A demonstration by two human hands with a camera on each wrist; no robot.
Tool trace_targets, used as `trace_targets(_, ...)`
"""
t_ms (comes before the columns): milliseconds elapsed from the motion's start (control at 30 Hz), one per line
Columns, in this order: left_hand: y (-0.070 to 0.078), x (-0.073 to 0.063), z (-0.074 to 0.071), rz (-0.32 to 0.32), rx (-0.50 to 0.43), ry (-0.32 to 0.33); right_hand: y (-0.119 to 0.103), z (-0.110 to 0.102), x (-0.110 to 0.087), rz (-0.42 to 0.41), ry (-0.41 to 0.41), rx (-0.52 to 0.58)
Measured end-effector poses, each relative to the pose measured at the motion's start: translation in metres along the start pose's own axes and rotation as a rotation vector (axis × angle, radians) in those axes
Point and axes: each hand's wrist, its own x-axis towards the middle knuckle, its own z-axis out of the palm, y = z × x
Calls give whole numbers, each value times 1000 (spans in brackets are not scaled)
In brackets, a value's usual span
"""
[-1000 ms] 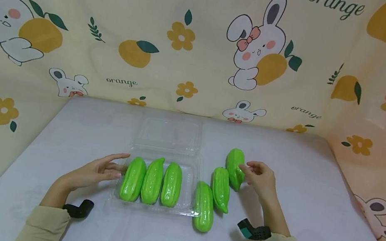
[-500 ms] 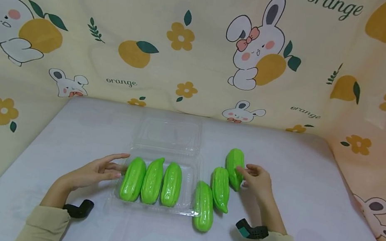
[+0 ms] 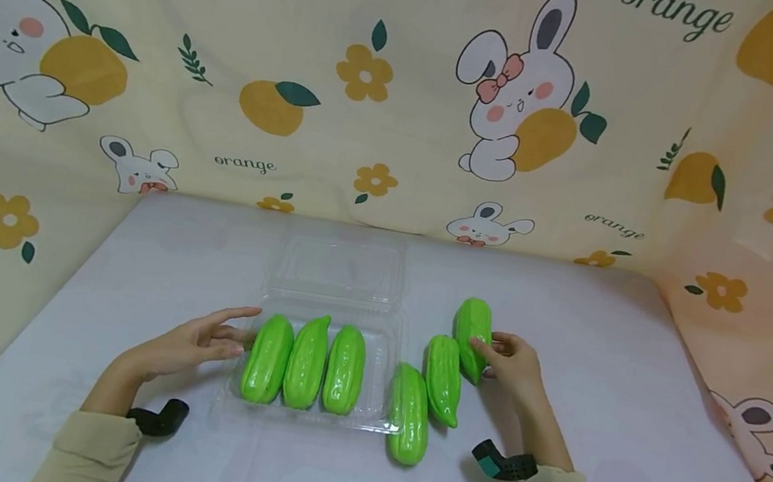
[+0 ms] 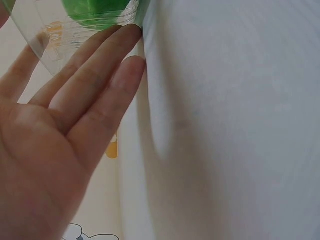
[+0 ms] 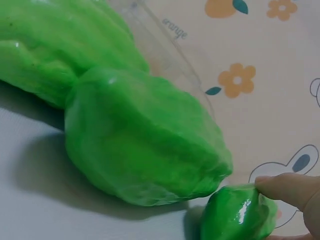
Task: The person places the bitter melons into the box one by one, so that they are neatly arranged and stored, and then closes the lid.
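Observation:
Three glossy green ridged toy gourds (image 3: 307,363) lie side by side in a clear plastic clamshell box (image 3: 376,391), whose lid (image 3: 340,263) is folded back. My left hand (image 3: 192,341) rests against the box's left side with its fingers extended; in the left wrist view the fingertips (image 4: 131,31) meet the clear wall. Right of the box, three more gourds form a slanting row. My right hand (image 3: 517,364) pinches the farthest gourd (image 3: 472,330), thumb on its near side, other fingers partly hidden behind it. The right wrist view shows the thumb (image 5: 285,186) on that gourd's end.
The middle gourd (image 3: 442,376) of the row lies close beside the pinched one. The nearest gourd (image 3: 410,417) overlaps the box's front right corner in the head view. A patterned cloth backdrop (image 3: 407,109) rises behind the white table (image 3: 203,246).
My right hand has moved slightly down and left, its thumb and fingers closing onto the farthest gourd. The left hand and the gourds keep their places.

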Motion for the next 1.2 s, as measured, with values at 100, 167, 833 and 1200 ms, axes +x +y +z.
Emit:
trace_targets(100,0,0,0,4,4,0,-1,-4,-2,13,-22,-18)
trace_targets(167,0,1,0,6,5,-2,0,-7,-3,12,-43,-43)
trace_targets(833,-1,0,-1,18,-5,-12,-2,-24,-8,1,-209,-118)
trace_targets(1200,-1,0,-1,15,2,-8,-8,-32,-10,-29,-222,-71)
